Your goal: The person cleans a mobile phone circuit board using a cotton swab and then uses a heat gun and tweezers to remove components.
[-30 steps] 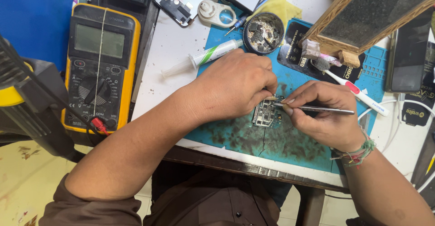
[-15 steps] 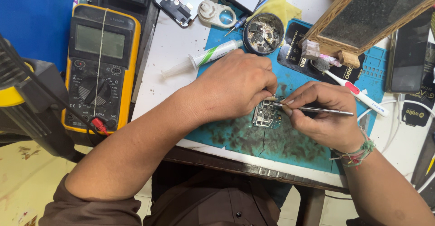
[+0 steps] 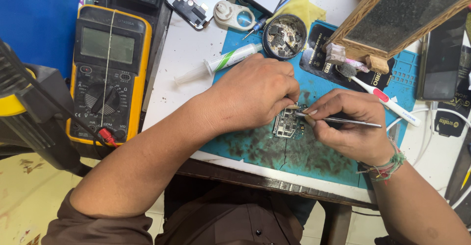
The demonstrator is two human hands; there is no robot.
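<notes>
A small circuit board (image 3: 286, 124) lies on a stained blue work mat (image 3: 274, 149). My left hand (image 3: 252, 94) rests curled over the board's upper edge, with its fingertips pressing it down. My right hand (image 3: 351, 127) grips thin metal tweezers (image 3: 343, 121) whose tips touch the top of the board, right beside my left fingertips. Part of the board is hidden under my left fingers.
A yellow multimeter (image 3: 108, 70) lies at the left, with a red probe lead. A syringe (image 3: 218, 64), a round tin of small parts (image 3: 285, 35), a white toothbrush (image 3: 380, 95), a wood-framed block (image 3: 402, 16) and a phone (image 3: 441, 58) ring the mat. The table's edge runs below the mat.
</notes>
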